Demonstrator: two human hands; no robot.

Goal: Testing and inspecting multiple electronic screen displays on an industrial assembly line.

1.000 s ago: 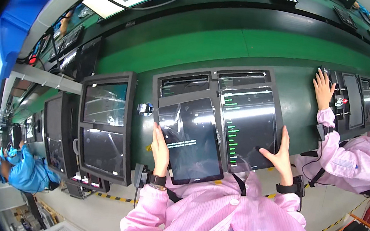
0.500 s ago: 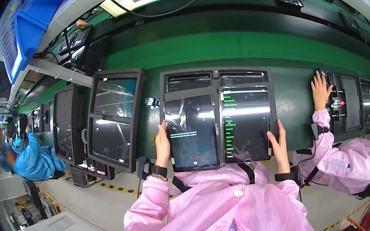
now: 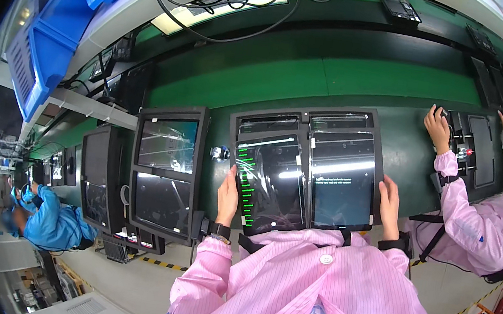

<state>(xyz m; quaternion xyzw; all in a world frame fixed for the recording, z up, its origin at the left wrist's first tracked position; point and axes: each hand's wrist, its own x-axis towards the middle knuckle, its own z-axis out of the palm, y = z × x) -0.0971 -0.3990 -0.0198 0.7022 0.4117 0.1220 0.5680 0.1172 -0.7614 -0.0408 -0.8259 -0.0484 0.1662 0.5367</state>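
Note:
A black tray (image 3: pixel 378 143) with dividers lies at the bench's near edge, close against my body. In its near row sit a left tablet (image 3: pixel 272 192), showing a column of green text, and a right tablet (image 3: pixel 341 203), showing a bluish screen with pale lines. Two more dark screens (image 3: pixel 269 124) show in its far row. My left hand (image 3: pixel 227 199) grips the tray's left side, fingers pointing away from me. On the opposite side my right hand (image 3: pixel 389 209) holds the edge; its fingertips are partly hidden by the rim.
Left of me stands another black tray (image 3: pixel 202 149) with two screens, beside a small device (image 3: pixel 219 153). A co-worker in pink (image 3: pixel 486 198) handles a fixture (image 3: pixel 477 145) at right. Blue bins (image 3: pixel 45 55) and cables (image 3: pixel 217 38) hang over the green bench (image 3: pixel 276 76).
The left tablet's screen went from bluish to green text; the right one's went from green text to bluish. Both my hands stay on the tray. The co-worker's far hand has lifted into view.

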